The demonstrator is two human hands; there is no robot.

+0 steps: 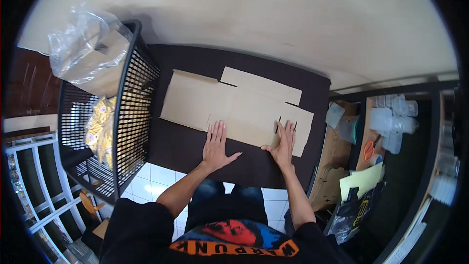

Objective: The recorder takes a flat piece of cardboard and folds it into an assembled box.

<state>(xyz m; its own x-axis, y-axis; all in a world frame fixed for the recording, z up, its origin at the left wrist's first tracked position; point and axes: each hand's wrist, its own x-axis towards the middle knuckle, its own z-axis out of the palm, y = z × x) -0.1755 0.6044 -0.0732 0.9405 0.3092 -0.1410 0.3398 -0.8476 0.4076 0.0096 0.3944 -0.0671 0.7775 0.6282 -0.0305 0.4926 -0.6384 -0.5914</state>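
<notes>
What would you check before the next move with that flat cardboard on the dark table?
1. Flat cardboard box blank lies fully on the dark table: ok.
2. Left hand flat on the blank's near edge: ok.
3. Right hand pressing beside the slits: ok.
4. Flaps unfolded: ok.
5. Black mesh basket stands apart from the blank: ok.
6. Crease lines intact: cannot tell.

Both hands, left hand (216,144) and right hand (283,144), press flat on an unfolded cardboard box blank (234,105). It lies on a black table (181,149) (a black wire basket (124,117) stands just beside).
</notes>
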